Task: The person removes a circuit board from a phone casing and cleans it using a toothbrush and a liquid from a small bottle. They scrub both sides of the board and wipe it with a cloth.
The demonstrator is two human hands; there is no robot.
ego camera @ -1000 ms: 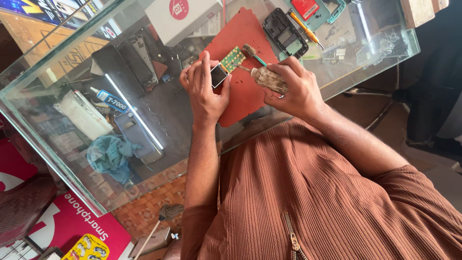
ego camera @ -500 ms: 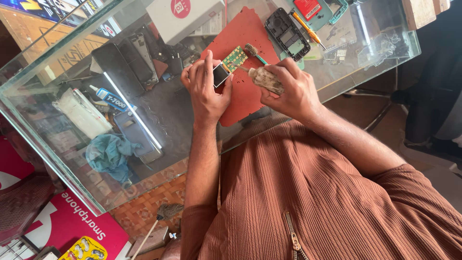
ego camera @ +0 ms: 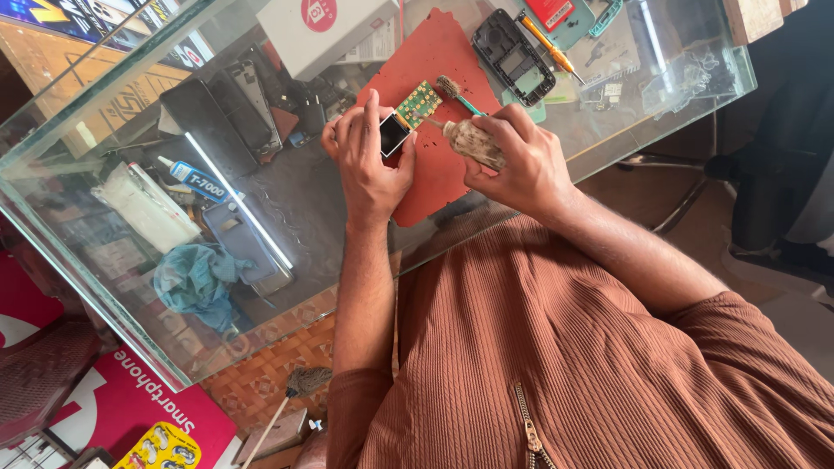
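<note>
Gripping with my left hand point(ego camera: 369, 165), I pinch a small circuit board point(ego camera: 408, 117) by the end that carries its dark little screen, thumb and fingers closed on its edges, just above the red mat point(ego camera: 443, 174) at upper centre of the frame. My right hand point(ego camera: 517, 161) is wrapped shut around a grimy little bottle point(ego camera: 473, 143), its nozzle aimed at the board from just beside it; a small brush point(ego camera: 456, 91) with a teal handle lies on the mat close behind.

I judge the board light, thin and stiff, yet fragile: the screen could crack under pressure and the green end with its gold contacts should not be smeared, so the bare edges are the place to hold, never the faces. The bottle looks soft-walled and probably slick with residue, so a full wrap around its belly suits it, with a gentle squeeze.

Further up the glass counter point(ego camera: 130, 287) sit an emptied black phone shell point(ego camera: 514, 56) and an orange screwdriver point(ego camera: 545, 39). Under the glass at left I see a glue tube point(ego camera: 193, 180) and a blue rag point(ego camera: 195, 278).
</note>
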